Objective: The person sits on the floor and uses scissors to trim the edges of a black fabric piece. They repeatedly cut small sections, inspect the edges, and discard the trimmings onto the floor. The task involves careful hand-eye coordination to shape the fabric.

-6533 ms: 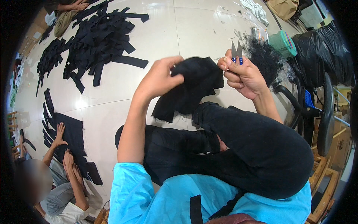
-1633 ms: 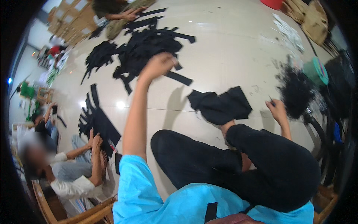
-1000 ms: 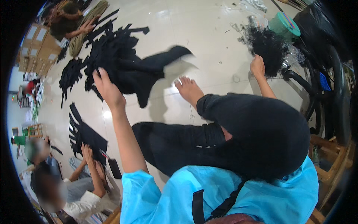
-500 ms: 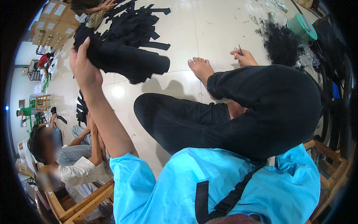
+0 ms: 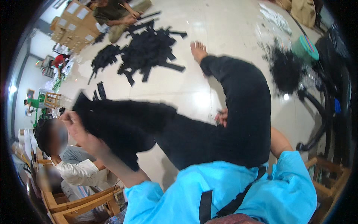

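Note:
My left hand (image 5: 78, 130), slightly blurred, is closed at the left edge of a piece of black cloth (image 5: 119, 123). The cloth spreads out beside my bent left leg, and its right part runs up against my black trousers, so the border is hard to see. Lower down, between my legs, my right hand (image 5: 222, 118) is partly hidden by my right leg. Its fingers are curled around a small pointed tool (image 5: 218, 114), of which little shows.
A heap of black cloth strips (image 5: 149, 52) lies on the tiled floor ahead, with a smaller pile (image 5: 104, 58) beside it. One person (image 5: 115, 15) sits behind it; another (image 5: 78, 170) sits at my left near a wooden frame (image 5: 82, 205). Black thread waste (image 5: 287, 69) and a green tub (image 5: 305, 48) are at right.
My left hand has moved down and nearer with the cloth, which now spreads wider. My right hand has drawn back from beyond my right leg to between my legs. My right foot has shifted forward.

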The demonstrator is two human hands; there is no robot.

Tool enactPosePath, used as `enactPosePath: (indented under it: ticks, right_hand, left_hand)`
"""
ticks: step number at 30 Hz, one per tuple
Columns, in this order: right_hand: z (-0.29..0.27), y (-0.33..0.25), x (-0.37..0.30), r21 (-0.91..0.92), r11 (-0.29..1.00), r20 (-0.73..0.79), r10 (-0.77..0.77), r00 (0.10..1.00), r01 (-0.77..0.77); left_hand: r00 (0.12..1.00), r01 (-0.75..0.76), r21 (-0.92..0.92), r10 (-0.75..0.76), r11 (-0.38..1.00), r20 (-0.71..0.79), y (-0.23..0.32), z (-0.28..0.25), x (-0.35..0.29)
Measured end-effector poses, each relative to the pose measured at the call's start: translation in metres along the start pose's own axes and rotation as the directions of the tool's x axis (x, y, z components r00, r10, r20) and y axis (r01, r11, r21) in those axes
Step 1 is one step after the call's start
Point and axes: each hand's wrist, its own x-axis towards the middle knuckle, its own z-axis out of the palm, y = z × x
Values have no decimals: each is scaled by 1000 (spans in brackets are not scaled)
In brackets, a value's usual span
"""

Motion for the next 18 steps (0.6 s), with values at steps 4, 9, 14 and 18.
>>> enactPosePath:
  ticks: [4,9,14,18]
  right_hand:
    - [0,45,-9,31,996,100,80,992,-83]
    - [-3,203,-256,249,838,456,342,822,-486]
    - [-225,364,-380,711,163,230,865,445,-684]
    - [-323,285,-347,755,329,226,682,696,-568]
  left_hand:
    - [959,168,-371,-64,914,276,10,40,-9]
    - [974,39,-209,9,977,225,23,13,-12]
    - [972,4,-119,24,993,234,22,-27,-3]
    - [909,271,-409,-92,872,406,49,-56,2]
